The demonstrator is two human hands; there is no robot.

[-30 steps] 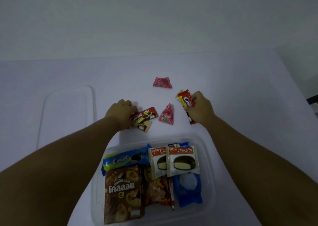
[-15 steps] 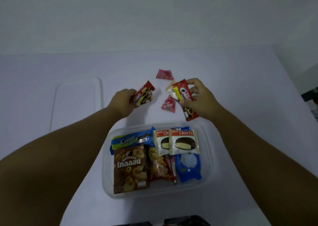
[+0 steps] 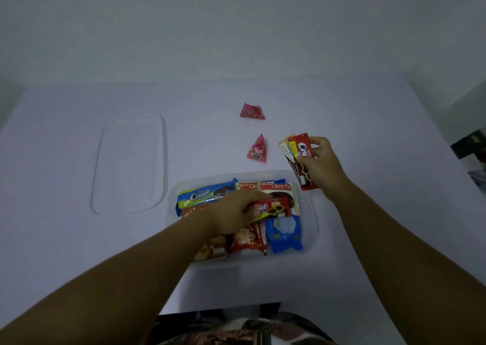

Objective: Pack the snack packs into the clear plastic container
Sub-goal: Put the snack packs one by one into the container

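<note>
The clear plastic container (image 3: 314,221) lies on the table in front of me, with several snack packs inside. My left hand (image 3: 231,213) is over the container and grips a small red cookie pack (image 3: 273,208) that rests on the Choco Pie packs (image 3: 277,187). My right hand (image 3: 322,165) hovers just past the container's far right corner, shut on a red cream-biscuit pack (image 3: 299,158) with a pale pack behind it. Two pink triangular packs lie on the table beyond the container, the nearer pink pack (image 3: 257,148) and the farther pink pack (image 3: 252,111).
The clear lid (image 3: 130,164) lies flat on the table left of the container. The white table (image 3: 368,108) ends at a wall behind and drops off at the right, where dark objects (image 3: 470,144) sit. My patterned clothing shows at the bottom edge.
My left hand has carried its red cookie pack from above the table down into the container. My right hand has shifted right with its red pack.
</note>
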